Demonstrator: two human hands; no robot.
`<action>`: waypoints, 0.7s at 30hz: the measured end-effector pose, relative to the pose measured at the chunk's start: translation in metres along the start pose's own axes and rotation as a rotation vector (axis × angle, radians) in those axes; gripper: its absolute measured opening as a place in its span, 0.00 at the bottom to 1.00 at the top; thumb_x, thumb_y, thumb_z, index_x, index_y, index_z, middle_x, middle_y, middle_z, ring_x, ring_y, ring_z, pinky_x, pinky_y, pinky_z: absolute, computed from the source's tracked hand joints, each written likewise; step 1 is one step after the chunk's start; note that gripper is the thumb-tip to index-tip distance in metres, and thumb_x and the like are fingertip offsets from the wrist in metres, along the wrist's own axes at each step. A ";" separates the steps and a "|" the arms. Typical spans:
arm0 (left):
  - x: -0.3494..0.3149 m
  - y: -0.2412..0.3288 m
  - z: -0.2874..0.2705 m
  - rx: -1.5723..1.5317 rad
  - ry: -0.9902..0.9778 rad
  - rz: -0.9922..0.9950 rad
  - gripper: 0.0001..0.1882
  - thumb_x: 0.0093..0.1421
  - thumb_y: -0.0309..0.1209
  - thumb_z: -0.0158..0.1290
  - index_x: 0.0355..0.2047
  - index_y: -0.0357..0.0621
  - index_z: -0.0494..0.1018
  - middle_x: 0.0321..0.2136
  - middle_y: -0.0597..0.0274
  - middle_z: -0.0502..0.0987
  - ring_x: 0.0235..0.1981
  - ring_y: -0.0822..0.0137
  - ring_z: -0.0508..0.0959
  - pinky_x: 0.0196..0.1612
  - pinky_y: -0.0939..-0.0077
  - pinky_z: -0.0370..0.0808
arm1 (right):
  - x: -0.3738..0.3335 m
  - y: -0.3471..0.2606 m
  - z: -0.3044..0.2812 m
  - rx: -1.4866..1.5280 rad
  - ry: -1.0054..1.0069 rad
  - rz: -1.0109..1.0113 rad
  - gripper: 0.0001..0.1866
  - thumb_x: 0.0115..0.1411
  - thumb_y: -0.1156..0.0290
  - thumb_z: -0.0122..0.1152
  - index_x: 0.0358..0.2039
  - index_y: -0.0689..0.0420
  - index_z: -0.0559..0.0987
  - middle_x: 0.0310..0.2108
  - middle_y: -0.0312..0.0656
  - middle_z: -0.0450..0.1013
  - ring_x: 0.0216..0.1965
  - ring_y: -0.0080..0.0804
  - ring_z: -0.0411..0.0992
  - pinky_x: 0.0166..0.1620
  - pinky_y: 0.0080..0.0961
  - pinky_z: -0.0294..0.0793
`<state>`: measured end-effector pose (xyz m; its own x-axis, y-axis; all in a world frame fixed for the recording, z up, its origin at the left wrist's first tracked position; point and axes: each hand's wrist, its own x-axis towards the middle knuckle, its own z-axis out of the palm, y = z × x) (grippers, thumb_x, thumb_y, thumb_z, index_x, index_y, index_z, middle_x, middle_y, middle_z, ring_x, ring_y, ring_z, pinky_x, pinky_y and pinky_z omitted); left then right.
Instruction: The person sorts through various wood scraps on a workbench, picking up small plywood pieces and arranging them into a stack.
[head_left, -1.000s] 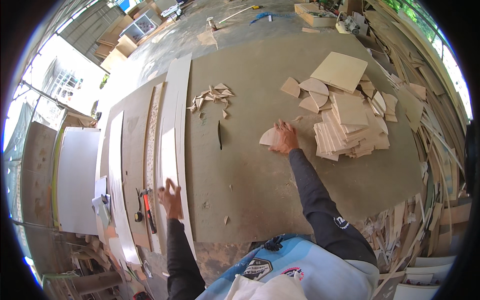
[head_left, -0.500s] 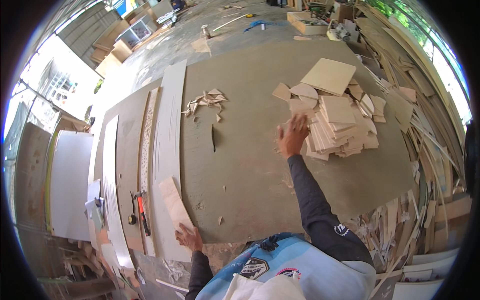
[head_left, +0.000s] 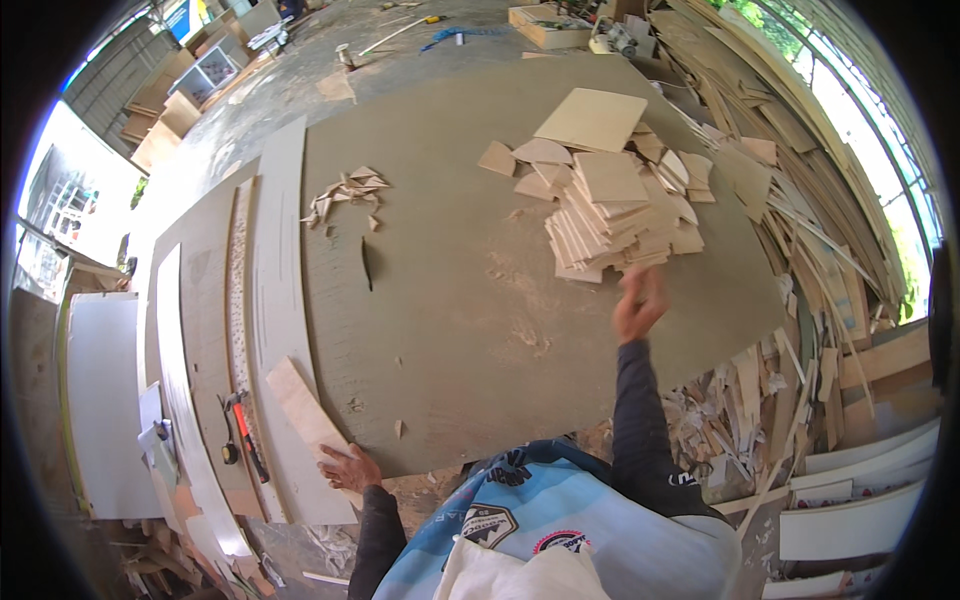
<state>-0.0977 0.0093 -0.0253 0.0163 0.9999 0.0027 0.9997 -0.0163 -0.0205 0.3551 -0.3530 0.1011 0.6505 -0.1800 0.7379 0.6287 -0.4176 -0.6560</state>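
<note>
Two hands work apart: the left hand (head_left: 350, 468) grips a pale wood strip (head_left: 308, 407) at the counter (head_left: 450, 300) edge, best kept flat, while the right hand (head_left: 638, 305), blurred, grip unclear, hovers just beside the offcut stack (head_left: 615, 215).

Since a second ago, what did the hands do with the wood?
The right hand let go of the pale offcut it touched by the heap of plywood pieces and now hangs empty just below the heap. The left hand drew back to the board's near edge, holding a pale strip. The big board stayed put.
</note>
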 end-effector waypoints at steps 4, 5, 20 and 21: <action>-0.002 0.007 -0.002 0.021 -0.015 -0.013 0.44 0.67 0.51 0.52 0.76 0.55 0.45 0.70 0.34 0.51 0.72 0.41 0.52 0.67 0.39 0.54 | 0.106 0.065 -0.034 -0.452 -0.079 0.031 0.13 0.56 0.72 0.67 0.42 0.58 0.79 0.38 0.44 0.77 0.41 0.38 0.75 0.46 0.39 0.72; -0.004 0.010 -0.002 0.013 -0.018 -0.009 0.44 0.67 0.51 0.52 0.76 0.55 0.45 0.70 0.34 0.51 0.72 0.41 0.51 0.67 0.39 0.54 | 0.123 0.084 -0.037 -0.476 -0.196 -0.016 0.21 0.52 0.72 0.69 0.48 0.58 0.78 0.47 0.46 0.76 0.50 0.40 0.73 0.54 0.41 0.70; -0.002 0.008 -0.009 -0.111 -0.016 -0.034 0.46 0.63 0.48 0.56 0.76 0.52 0.48 0.71 0.34 0.51 0.72 0.41 0.51 0.71 0.39 0.50 | 0.210 0.158 0.006 -0.589 -1.287 0.076 0.73 0.20 0.65 0.86 0.73 0.53 0.59 0.66 0.51 0.69 0.68 0.48 0.64 0.70 0.36 0.63; -0.001 0.006 -0.006 -0.117 -0.014 -0.030 0.46 0.63 0.47 0.56 0.76 0.52 0.48 0.71 0.34 0.51 0.72 0.40 0.51 0.71 0.39 0.50 | 0.210 0.153 0.009 -0.663 -1.291 0.057 0.74 0.18 0.64 0.86 0.73 0.51 0.60 0.65 0.51 0.70 0.68 0.48 0.65 0.70 0.36 0.64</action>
<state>-0.0917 0.0080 -0.0192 -0.0135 0.9998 -0.0125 0.9952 0.0146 0.0964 0.5917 -0.4469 0.1547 0.8154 0.5520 -0.1745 0.5134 -0.8287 -0.2228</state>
